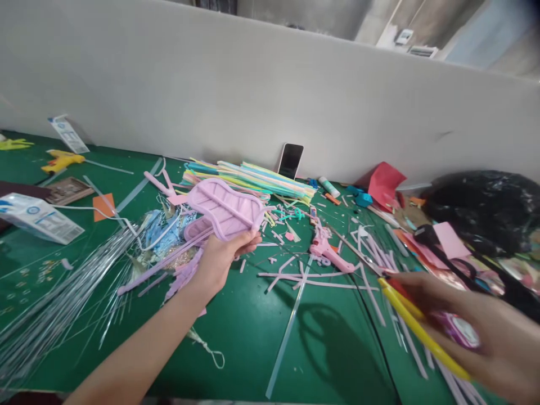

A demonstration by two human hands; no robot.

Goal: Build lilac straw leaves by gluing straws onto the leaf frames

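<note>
My left hand [219, 259] pinches the lower right end of a lilac, wavy-edged, leaf-shaped piece [225, 208] with a raised midrib and slanting ribs. Part of another lilac piece shows behind it. At the right, my right hand [468, 332] is blurred and closed around scissors [392, 292] with yellow and red handles; their thin metal blades point up and left. A purple item with a pale face [462, 331] sits against this hand's fingers. Between the hands lies a pink glue gun [331, 253] with a clear glue stick [291, 332] in its back.
Bundled pastel pipe cleaners [253, 177] and a leaning phone [291, 160] stand by the white partition [211, 84]. Silver strands [76, 292], a white-and-blue carton [40, 216] and a yellow glue gun [63, 161] lie left. A black plastic bag [485, 208] is at right.
</note>
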